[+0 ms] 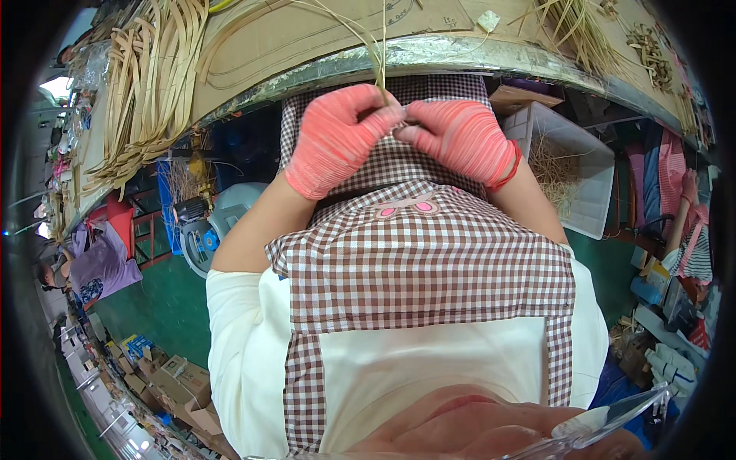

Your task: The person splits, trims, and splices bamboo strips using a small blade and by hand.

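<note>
Both my hands wear pink striped knit gloves with bare fingertips, and they meet just in front of the workbench edge. Between thumb and forefinger, my left hand (337,142) pinches a few thin pale-green plant strips (379,65), which rise from the grip and fan out over the bench. My right hand (466,139) is closed too, its thumb and finger pinched against the left fingertips at the strips' lower ends. Those ends are mostly hidden by the fingers. Below the hands lies my brown-and-white checked apron (429,268).
The workbench (307,65) carries a large bundle of flat tan strips (153,84) at left and thinner strips (575,34) at right. A white plastic bin (590,203) with dry fibres stands to my right. Cardboard boxes (180,387) lie behind at left. Other people sit at both sides.
</note>
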Available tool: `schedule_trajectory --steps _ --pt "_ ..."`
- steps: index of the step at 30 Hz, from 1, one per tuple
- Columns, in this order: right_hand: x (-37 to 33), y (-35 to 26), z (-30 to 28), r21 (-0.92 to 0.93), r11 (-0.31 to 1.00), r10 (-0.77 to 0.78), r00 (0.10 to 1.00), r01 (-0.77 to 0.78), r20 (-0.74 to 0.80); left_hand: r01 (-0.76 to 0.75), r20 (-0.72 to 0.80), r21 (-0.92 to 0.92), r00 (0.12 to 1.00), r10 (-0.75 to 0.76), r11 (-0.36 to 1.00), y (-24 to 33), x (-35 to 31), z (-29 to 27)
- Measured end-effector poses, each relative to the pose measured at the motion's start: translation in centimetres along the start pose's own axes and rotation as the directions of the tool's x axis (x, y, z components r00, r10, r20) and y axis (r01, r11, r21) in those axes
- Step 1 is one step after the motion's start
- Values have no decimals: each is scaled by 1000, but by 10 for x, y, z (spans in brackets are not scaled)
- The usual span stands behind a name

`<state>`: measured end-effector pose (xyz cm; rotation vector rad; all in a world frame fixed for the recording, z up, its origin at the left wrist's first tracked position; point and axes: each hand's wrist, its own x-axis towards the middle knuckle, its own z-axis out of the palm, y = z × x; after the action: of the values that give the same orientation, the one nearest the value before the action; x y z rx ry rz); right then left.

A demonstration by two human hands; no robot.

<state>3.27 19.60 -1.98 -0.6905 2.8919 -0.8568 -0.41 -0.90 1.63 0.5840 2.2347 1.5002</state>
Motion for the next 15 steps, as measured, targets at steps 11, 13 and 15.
schedule_trajectory --steps 11,13,15 --pt "-13 0 -1 820 533 484 870 -209 -93 83 -161 -168 981 -110 982 -5 -9 -10" --pt "-13 -1 2 718 686 415 874 -118 -253 132 86 226 984 -155 965 -11 -14 -12" --pt "-14 -6 0 665 741 360 890 -91 -280 -146 194 295 977 90 944 -3 -21 -8"
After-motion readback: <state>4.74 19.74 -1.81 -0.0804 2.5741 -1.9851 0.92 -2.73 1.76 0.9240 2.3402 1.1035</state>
